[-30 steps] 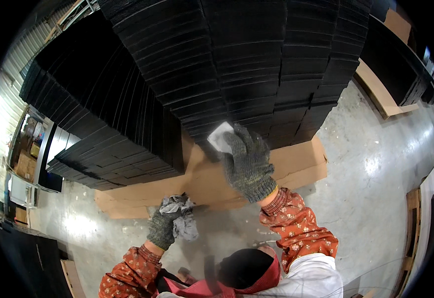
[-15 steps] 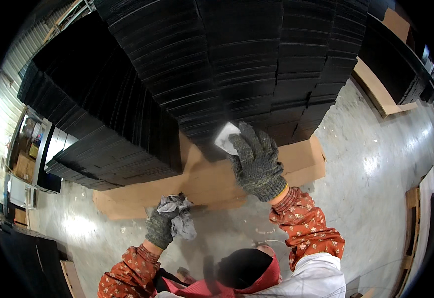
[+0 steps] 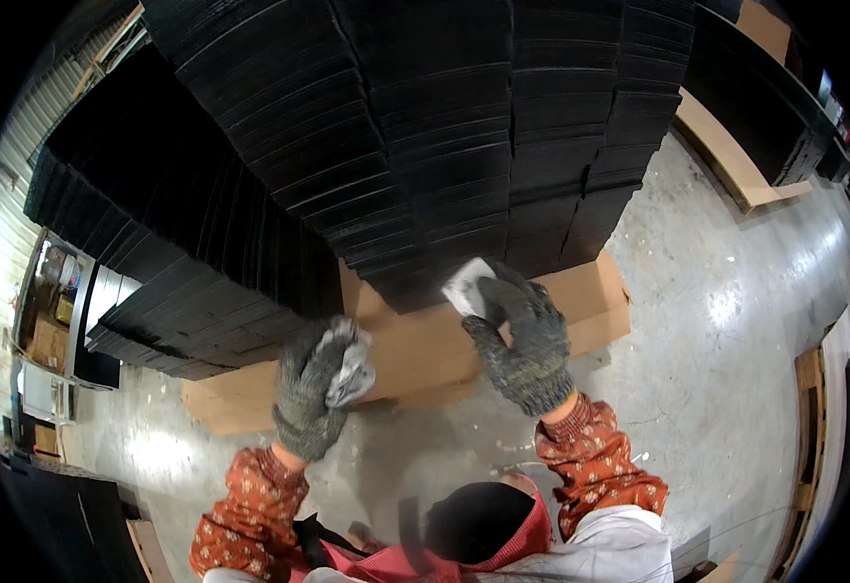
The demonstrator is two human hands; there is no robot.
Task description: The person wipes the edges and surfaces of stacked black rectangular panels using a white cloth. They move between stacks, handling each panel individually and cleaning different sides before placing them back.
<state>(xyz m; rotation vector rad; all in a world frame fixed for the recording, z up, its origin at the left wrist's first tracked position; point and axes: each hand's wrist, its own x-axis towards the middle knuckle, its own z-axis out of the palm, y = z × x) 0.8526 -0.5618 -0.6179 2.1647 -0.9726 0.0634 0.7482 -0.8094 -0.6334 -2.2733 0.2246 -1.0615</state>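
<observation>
My right hand, in a dark grey knitted glove, grips a white block-like pad between thumb and fingers. The pad is near the lower front of a tall stack of black sheets; whether it touches them I cannot tell. My left hand, gloved the same way, is closed on a crumpled grey-white rag. It hangs in front of a second, lower black stack at the left. Both forearms wear orange-red flowered sleeves.
Flat brown cardboard lies under the two stacks on the grey concrete floor. Another black stack on cardboard stands at the far right. A wooden pallet is at the right edge, and shelving with boxes at the left.
My left hand has risen and moved forward with the rag, closer to the left stack. My right hand has shifted slightly right and down with the pad. The view has turned a little.
</observation>
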